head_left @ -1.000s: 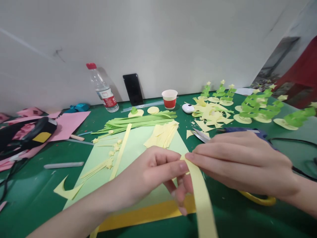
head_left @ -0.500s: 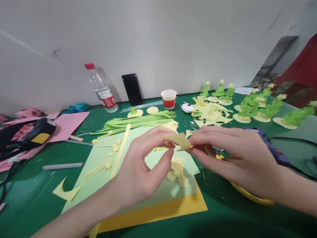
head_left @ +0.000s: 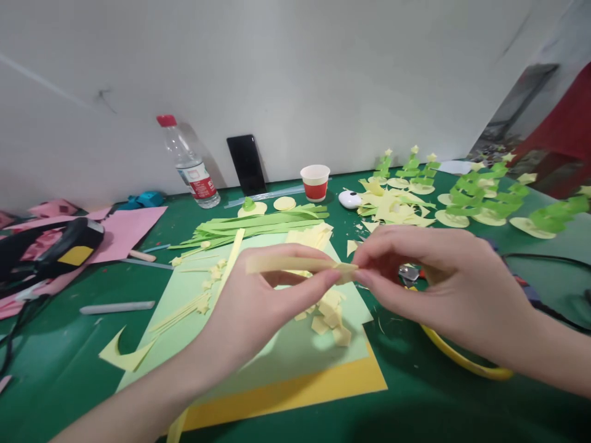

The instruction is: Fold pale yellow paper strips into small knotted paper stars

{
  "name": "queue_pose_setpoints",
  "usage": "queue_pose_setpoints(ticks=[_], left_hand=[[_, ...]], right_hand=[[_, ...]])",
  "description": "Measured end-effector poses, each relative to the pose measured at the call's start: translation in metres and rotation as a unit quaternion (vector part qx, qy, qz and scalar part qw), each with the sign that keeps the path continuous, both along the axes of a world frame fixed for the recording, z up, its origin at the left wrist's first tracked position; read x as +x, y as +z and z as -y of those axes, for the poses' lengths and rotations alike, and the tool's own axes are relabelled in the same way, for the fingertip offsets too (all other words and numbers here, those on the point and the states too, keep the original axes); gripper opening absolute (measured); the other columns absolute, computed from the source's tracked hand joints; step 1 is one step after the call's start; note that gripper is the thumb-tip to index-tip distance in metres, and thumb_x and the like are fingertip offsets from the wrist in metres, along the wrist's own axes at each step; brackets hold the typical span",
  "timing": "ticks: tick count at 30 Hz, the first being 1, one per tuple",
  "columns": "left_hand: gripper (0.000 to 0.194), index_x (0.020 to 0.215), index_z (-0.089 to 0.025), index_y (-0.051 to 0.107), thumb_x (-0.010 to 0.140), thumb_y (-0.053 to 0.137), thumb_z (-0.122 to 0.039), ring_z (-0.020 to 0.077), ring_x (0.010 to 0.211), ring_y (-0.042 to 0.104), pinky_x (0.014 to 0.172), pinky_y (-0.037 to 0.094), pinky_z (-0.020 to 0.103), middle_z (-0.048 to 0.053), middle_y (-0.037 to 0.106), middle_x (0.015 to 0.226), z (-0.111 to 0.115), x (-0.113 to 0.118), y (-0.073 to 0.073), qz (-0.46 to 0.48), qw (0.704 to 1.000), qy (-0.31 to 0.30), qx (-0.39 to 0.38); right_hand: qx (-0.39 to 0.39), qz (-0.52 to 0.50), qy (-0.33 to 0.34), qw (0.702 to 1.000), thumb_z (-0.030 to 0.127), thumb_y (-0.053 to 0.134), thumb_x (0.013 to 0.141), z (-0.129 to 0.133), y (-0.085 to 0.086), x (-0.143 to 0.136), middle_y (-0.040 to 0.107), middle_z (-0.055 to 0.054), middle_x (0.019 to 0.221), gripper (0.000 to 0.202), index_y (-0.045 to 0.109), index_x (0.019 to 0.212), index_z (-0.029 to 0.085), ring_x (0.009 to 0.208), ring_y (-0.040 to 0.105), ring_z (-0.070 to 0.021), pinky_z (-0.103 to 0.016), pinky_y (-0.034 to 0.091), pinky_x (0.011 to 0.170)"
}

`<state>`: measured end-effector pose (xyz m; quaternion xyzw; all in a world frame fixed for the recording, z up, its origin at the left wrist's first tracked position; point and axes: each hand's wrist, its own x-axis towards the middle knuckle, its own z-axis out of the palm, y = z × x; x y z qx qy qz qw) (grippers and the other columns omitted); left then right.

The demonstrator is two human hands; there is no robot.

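Observation:
Between my two hands is a pale yellow paper strip (head_left: 290, 264), folded at its right end. My left hand (head_left: 272, 295) pinches it near the fold, and its loose tail lies back over the fingers. From the other side, my right hand (head_left: 438, 289) grips the folded tip with thumb and forefinger. Below them lies a light green sheet (head_left: 286, 351) over a yellow sheet (head_left: 286, 400). Small folded yellow paper pieces (head_left: 332, 317) rest on the green sheet, and little paper stars (head_left: 212, 280) sit with thin strips to the left.
Green strips (head_left: 263, 224) lie behind the sheets. Along the wall stand a water bottle (head_left: 198, 178), a phone (head_left: 247, 163) and a paper cup (head_left: 315, 183). Yellow scraps (head_left: 397, 206) and green paper trees (head_left: 466, 200) are at right; pink paper (head_left: 132, 231) is left. A yellow-handled tool (head_left: 462, 360) lies under my right hand.
The strip's free end has swung left and now lies over my left hand. Both hands have closed in on the folded end, the left thumb now pressing it.

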<state>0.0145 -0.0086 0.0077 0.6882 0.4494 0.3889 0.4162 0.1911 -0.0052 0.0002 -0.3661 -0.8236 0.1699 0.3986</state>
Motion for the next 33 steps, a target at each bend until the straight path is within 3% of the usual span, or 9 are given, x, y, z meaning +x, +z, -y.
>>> queue_pose_setpoints(ticks=[4, 10, 16, 26, 33], left_hand=[[0.017, 0.062, -0.024, 0.072, 0.076, 0.065, -0.021, 0.0068, 0.062, 0.059, 0.054, 0.048, 0.009, -0.006, 0.067, 0.069, -0.002, -0.003, -0.004, 0.091, 0.994, -0.011, -0.06], [0.019, 0.063, -0.025, 0.073, 0.079, 0.063, -0.019, 0.0072, 0.063, 0.059, 0.056, 0.05, 0.01, -0.005, 0.068, 0.07, 0.0, -0.003, -0.006, 0.13, 0.984, -0.05, -0.11], [0.019, 0.063, -0.023, 0.073, 0.078, 0.063, -0.017, 0.0087, 0.065, 0.06, 0.057, 0.051, 0.012, -0.003, 0.066, 0.07, -0.002, -0.004, -0.004, 0.132, 0.982, -0.057, -0.122], [0.018, 0.065, -0.021, 0.074, 0.078, 0.062, -0.018, 0.0087, 0.063, 0.057, 0.056, 0.051, 0.012, -0.002, 0.063, 0.069, 0.0, -0.002, 0.0, 0.148, 0.972, -0.072, -0.168], [0.014, 0.064, -0.023, 0.074, 0.074, 0.066, -0.018, 0.007, 0.058, 0.055, 0.053, 0.049, 0.011, -0.004, 0.066, 0.065, 0.0, -0.002, -0.001, 0.169, 0.971, -0.045, -0.163]], right_hand=[[0.162, 0.031, 0.001, 0.986, 0.015, 0.057, 0.08, -0.001, -0.001, 0.002, 0.063, -0.001, 0.067, 0.005, 0.058, 0.082, 0.02, 0.048, 0.052, -0.0088, -0.02, 0.044, 0.045], [0.248, 0.07, 0.003, 0.966, 0.016, 0.053, 0.085, 0.0, 0.0, 0.007, 0.07, -0.001, 0.076, 0.009, 0.06, 0.087, 0.022, 0.059, 0.063, -0.0114, -0.02, 0.05, 0.051], [0.248, 0.049, 0.034, 0.967, 0.011, 0.06, 0.081, 0.0, 0.004, 0.007, 0.072, -0.002, 0.075, 0.01, 0.063, 0.084, 0.02, 0.062, 0.065, -0.011, -0.017, 0.051, 0.05], [0.245, 0.046, 0.044, 0.967, 0.01, 0.054, 0.086, 0.0, 0.004, 0.01, 0.07, 0.001, 0.068, 0.012, 0.062, 0.082, 0.019, 0.06, 0.064, -0.0075, -0.013, 0.052, 0.052], [0.205, 0.012, 0.042, 0.978, 0.011, 0.058, 0.082, -0.002, -0.003, 0.009, 0.068, 0.002, 0.071, 0.013, 0.06, 0.082, 0.023, 0.058, 0.062, -0.0093, -0.017, 0.052, 0.05]])
